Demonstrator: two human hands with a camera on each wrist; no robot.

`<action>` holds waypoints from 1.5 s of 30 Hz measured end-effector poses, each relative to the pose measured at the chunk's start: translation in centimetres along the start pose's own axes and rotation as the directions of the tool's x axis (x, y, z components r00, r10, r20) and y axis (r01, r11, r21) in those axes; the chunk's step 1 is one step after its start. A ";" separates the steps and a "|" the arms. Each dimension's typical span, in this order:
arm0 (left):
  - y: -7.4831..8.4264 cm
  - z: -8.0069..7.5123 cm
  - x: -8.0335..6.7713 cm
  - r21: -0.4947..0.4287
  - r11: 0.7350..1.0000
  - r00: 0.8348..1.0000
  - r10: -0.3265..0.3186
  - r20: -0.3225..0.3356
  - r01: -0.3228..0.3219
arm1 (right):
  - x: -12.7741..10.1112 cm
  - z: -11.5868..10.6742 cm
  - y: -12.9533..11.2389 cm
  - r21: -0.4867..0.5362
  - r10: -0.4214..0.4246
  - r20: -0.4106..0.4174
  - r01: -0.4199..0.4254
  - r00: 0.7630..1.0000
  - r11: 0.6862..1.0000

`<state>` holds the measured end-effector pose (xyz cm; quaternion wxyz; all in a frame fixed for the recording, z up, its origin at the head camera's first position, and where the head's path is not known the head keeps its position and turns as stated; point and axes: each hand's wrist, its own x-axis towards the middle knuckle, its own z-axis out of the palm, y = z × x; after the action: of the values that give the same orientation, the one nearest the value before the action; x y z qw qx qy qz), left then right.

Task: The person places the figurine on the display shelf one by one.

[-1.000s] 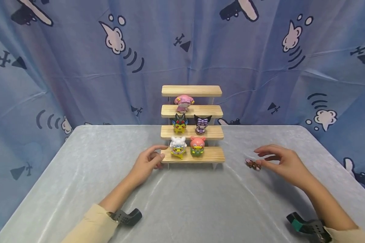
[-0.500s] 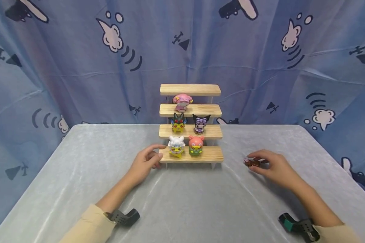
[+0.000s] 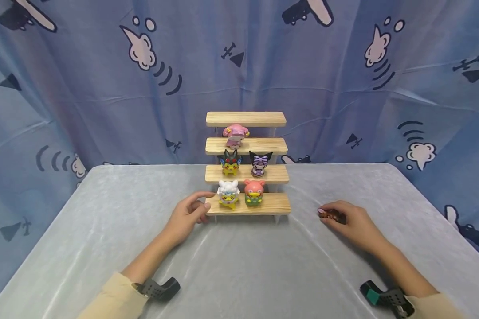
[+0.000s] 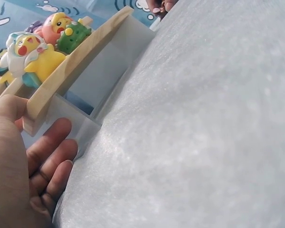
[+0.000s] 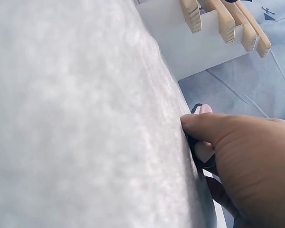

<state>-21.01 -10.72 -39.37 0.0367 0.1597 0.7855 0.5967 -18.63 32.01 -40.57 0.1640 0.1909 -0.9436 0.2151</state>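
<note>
A small brown figurine (image 3: 335, 215) lies on the grey-covered table to the right of the stand. My right hand (image 3: 356, 225) pinches it between thumb and fingers, low at the table surface. In the right wrist view the thumb (image 5: 204, 126) and hand hide most of the figurine. My left hand (image 3: 185, 218) holds the left end of the bottom step of a tiered wooden display stand (image 3: 277, 204). In the left wrist view its thumb and forefinger are at the board's end, and the other fingers (image 4: 57, 164) curl loosely beside the clear support.
On the bottom step stand a white-hooded yellow figurine (image 3: 228, 195) and a pink-hooded one (image 3: 254, 192). Higher up are a dark-eared yellow figurine (image 3: 230, 163), a black-and-purple one (image 3: 260, 164) and a pink one (image 3: 235, 136). A blue patterned curtain (image 3: 104, 88) hangs behind the table.
My right hand has moved in left and down onto the brown figurine, and its fingers have closed round it. The left hand stays at the stand. The head view has shifted slightly.
</note>
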 end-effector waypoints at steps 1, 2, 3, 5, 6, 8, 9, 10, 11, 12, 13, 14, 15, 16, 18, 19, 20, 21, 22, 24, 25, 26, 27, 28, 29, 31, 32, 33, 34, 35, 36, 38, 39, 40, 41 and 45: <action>0.0 0.0 0.0 0.002 1.000 1.000 -0.002 0.001 0.002 | 0.0 0.1 0.1 0.005 0.000 -0.007 0.000 1.000 1.000; 0.0 0.0 0.0 0.003 1.000 1.000 -0.005 0.003 0.005 | -0.1 0.1 0.1 0.008 0.001 -0.012 -0.001 1.000 1.000; -0.1 0.0 0.0 0.002 1.000 1.000 -0.006 0.004 0.006 | -0.1 0.2 0.2 0.013 0.005 -0.017 -0.005 1.000 1.000; -0.1 0.0 0.1 0.001 1.000 1.000 -0.008 0.005 0.008 | -0.2 0.3 0.4 0.019 0.012 -0.025 -0.012 1.000 1.000; 0.0 0.0 0.1 -0.001 1.000 1.000 -0.011 0.004 0.011 | -0.2 0.3 0.5 0.023 0.015 -0.029 -0.014 0.999 1.000; 0.0 0.0 0.1 -0.005 1.000 1.000 -0.011 0.004 0.011 | -0.3 0.4 0.6 0.035 0.023 -0.037 -0.021 0.999 0.999; 0.0 0.0 0.1 -0.007 1.000 1.000 -0.010 0.004 0.010 | -0.3 0.4 0.6 0.042 0.024 -0.045 -0.022 0.999 0.999; 0.0 0.0 0.0 -0.009 1.000 1.000 -0.008 0.004 0.008 | -0.3 0.4 0.6 0.046 0.023 -0.053 -0.021 0.998 0.999; 0.1 0.0 0.0 -0.011 1.000 1.000 -0.007 0.004 0.007 | -0.3 0.5 0.7 0.056 0.027 -0.060 -0.024 0.998 0.998; 0.1 0.0 0.0 -0.011 1.000 1.000 -0.005 0.004 0.005 | -0.3 0.5 0.7 0.063 0.026 -0.069 -0.022 0.997 0.998; 0.1 0.0 0.0 -0.011 1.000 1.000 -0.003 0.004 0.004 | -0.3 0.5 0.7 0.067 0.026 -0.078 -0.021 0.997 0.998; 0.1 0.0 -0.1 -0.010 1.000 1.000 -0.002 0.003 0.002 | -0.2 0.5 0.7 0.072 0.027 -0.084 -0.021 0.996 0.997; 0.1 -0.1 -0.1 -0.009 1.000 1.000 -0.002 0.002 0.002 | -0.2 0.5 0.7 0.076 0.028 -0.091 -0.021 0.995 0.997; 0.1 -0.1 -0.1 -0.010 1.000 1.000 -0.001 0.002 0.001 | -0.2 0.5 0.7 0.086 0.036 -0.094 -0.028 0.995 0.996; 0.1 -0.1 -0.1 -0.008 1.000 1.000 0.001 0.002 -0.001 | -0.2 0.5 0.7 0.102 0.053 -0.098 -0.043 0.994 0.994; 0.1 -0.1 -0.1 -0.009 1.000 1.000 0.001 0.002 -0.001 | -0.1 0.5 0.7 0.114 0.067 -0.097 -0.056 0.993 0.992; 0.1 -0.1 -0.1 -0.011 1.000 1.000 0.003 0.003 -0.003 | -0.1 0.4 0.7 0.129 0.082 -0.095 -0.070 0.992 0.989; 0.1 -0.1 -0.1 -0.011 1.000 1.000 0.003 0.004 -0.003 | -0.1 0.4 0.7 0.145 0.097 -0.092 -0.083 0.991 0.986; 0.1 -0.1 -0.1 -0.011 1.000 1.000 0.003 0.004 -0.003 | -0.1 0.3 0.7 0.159 0.109 -0.088 -0.094 0.990 0.983; 0.1 -0.1 -0.1 -0.011 1.000 1.000 0.002 0.006 -0.002 | -0.1 0.2 0.7 0.175 0.122 -0.083 -0.106 0.989 0.979; 0.1 -0.1 -0.1 -0.011 1.000 1.000 0.001 0.007 -0.001 | -0.1 0.2 0.7 0.183 0.127 -0.083 -0.110 0.988 0.977; 0.1 -0.1 -0.1 -0.009 1.000 1.000 0.001 0.008 -0.001 | -0.1 0.2 0.7 0.188 0.131 -0.084 -0.113 0.988 0.976; 0.1 -0.1 -0.1 -0.008 1.000 1.000 -0.002 0.009 0.002 | -0.1 0.1 0.7 0.191 0.133 -0.091 -0.114 0.987 0.975; 0.1 -0.1 -0.1 -0.008 1.000 1.000 -0.003 0.011 0.003 | -0.1 0.1 0.7 0.193 0.135 -0.100 -0.114 0.986 0.975; 0.1 -0.1 -0.1 -0.009 1.000 1.000 -0.004 0.012 0.004 | -0.1 0.1 0.7 0.197 0.139 -0.108 -0.116 0.984 0.974; 0.1 -0.1 -0.1 -0.009 1.000 1.000 -0.008 0.014 0.008 | 0.0 0.1 0.6 0.203 0.144 -0.125 -0.116 0.982 0.972; 0.1 -0.1 -0.1 -0.009 1.000 1.000 -0.010 0.015 0.010 | 0.0 0.1 0.6 0.209 0.146 -0.131 -0.116 0.981 0.971; 0.1 -0.1 -0.1 -0.008 1.000 1.000 -0.012 0.014 0.012 | 0.0 0.0 0.6 0.213 0.146 -0.137 -0.115 0.980 0.970; 0.1 -0.1 -0.1 -0.008 1.000 1.000 -0.012 0.015 0.012 | 0.0 0.0 0.6 0.218 0.147 -0.138 -0.115 0.979 0.969; 0.1 -0.1 0.0 -0.009 1.000 1.000 -0.012 0.015 0.012 | 0.0 0.0 0.6 0.221 0.149 -0.140 -0.116 0.979 0.968; 0.1 -0.1 0.0 -0.009 1.000 1.000 -0.012 0.014 0.013 | 0.0 0.0 0.5 0.222 0.151 -0.142 -0.118 0.978 0.968; 0.1 -0.1 0.0 -0.008 1.000 1.000 -0.012 0.014 0.012 | 0.0 -0.1 0.5 0.224 0.160 -0.149 -0.124 0.976 0.967; 0.1 -0.1 0.0 -0.007 1.000 1.000 -0.012 0.014 0.012 | 0.0 0.0 0.5 0.223 0.167 -0.155 -0.131 0.974 0.966; 0.1 -0.1 0.0 -0.007 1.000 1.000 -0.012 0.014 0.012 | -0.1 0.0 0.5 0.223 0.177 -0.163 -0.139 0.971 0.965; 0.1 -0.1 0.0 -0.005 1.000 1.000 -0.011 0.013 0.011 | -0.1 0.0 0.5 0.224 0.188 -0.172 -0.147 0.967 0.963; 0.1 -0.1 -0.1 -0.002 1.000 1.000 -0.008 0.012 0.008 | -0.1 0.2 0.7 0.233 0.226 -0.202 -0.177 0.953 0.956</action>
<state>-20.95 -10.81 -39.24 0.0440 0.1599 0.7853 0.5965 -18.86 32.52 -41.05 0.2262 0.0838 -0.9050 0.3505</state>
